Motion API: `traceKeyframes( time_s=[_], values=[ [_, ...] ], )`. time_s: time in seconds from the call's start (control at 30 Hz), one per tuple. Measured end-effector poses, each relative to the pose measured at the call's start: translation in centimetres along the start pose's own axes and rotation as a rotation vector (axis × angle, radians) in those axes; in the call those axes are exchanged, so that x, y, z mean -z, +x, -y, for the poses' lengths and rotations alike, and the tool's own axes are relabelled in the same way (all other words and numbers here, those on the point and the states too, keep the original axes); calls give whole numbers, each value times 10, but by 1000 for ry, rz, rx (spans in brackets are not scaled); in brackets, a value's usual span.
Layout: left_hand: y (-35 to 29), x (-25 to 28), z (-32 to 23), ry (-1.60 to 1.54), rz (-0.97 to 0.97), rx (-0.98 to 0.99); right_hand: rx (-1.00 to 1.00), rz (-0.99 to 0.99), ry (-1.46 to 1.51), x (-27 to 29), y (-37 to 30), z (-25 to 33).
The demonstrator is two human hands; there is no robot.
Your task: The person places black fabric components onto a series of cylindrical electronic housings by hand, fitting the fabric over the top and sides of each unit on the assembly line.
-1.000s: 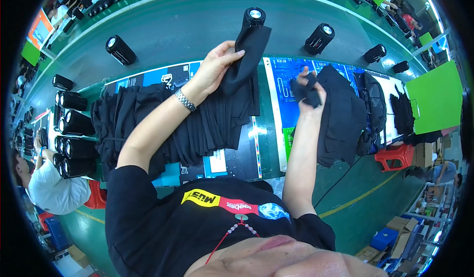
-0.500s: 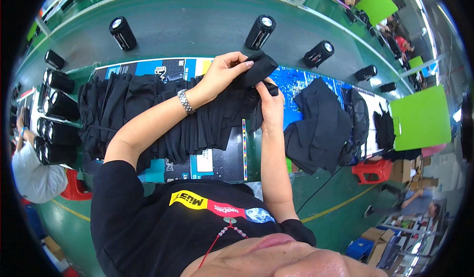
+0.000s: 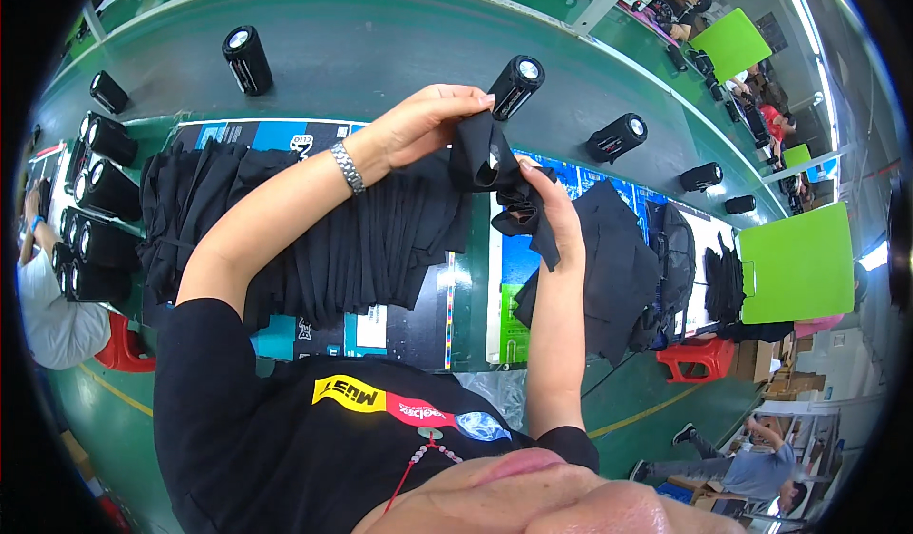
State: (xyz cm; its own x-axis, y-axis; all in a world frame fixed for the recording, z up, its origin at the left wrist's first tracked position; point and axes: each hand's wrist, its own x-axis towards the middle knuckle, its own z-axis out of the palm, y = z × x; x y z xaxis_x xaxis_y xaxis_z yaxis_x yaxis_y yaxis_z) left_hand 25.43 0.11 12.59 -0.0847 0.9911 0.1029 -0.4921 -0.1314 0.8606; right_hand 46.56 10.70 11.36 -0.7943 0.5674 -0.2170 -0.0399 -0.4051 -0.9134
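Note:
Both hands are raised over the work table, with a black cloth pouch [image 3: 475, 158] stretched between them. My left hand [image 3: 411, 135], on the arm with a metal watch [image 3: 348, 168], pinches the pouch's upper edge between thumb and fingers. My right hand [image 3: 561, 218] grips the lower, bunched end, and a loose black flap hangs down by its wrist. Under my left forearm lies a long row of overlapping black cloth pouches [image 3: 323, 239]. To the right of my right forearm is a heap of flat black cloth pieces [image 3: 613, 268].
Beyond the table runs a grey conveyor [image 3: 371, 49] carrying several black cylindrical speakers, one speaker [image 3: 518, 87] close beyond my hands. More speakers [image 3: 106, 192] are stacked at the left. A green panel [image 3: 797, 263] stands at the right, near a red stool [image 3: 696, 358]. Other people work nearby.
My left hand has drawn away from the pouch's body to its upper edge, and the pouch now hangs down between the hands. My right hand has moved slightly right and lower.

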Motion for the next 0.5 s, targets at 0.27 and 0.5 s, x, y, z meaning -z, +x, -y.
traceKeyframes(
  time_s=[0.27, 0.5],
  values=[
    [32, 9, 21, 359, 15, 86, 326, -253, -319, 33, 45, 27],
    [131, 26, 44, 672, -464, -360, 937, -690, -861, 57, 134, 36]
  ],
)
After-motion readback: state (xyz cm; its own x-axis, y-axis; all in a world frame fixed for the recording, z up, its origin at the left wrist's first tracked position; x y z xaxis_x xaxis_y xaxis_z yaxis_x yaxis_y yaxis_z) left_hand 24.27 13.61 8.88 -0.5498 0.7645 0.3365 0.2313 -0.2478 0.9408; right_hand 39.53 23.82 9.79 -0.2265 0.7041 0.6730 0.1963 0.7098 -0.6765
